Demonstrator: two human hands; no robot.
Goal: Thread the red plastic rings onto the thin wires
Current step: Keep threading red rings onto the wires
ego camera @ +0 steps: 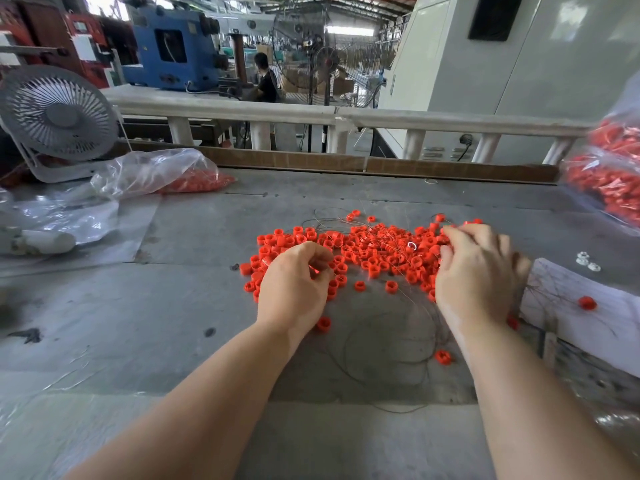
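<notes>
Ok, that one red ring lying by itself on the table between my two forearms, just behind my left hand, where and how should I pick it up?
Probably pinch the lone red ring across its outer wall with thumb and forefinger, coming straight down from above. It seems to sit open end up with bare table around it. The left hand is nearest, but its fingers are curled over the ring pile.

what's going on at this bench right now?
A person is working over a loose pile of red plastic rings on a grey table. The left hand has its fingers curled at the pile's near left edge, apparently pinching something red. The right hand reaches into the right side with fingers bent; what it holds is hidden. Thin wires loop on the table between the forearms. Bags of more red rings sit at the right.
</notes>
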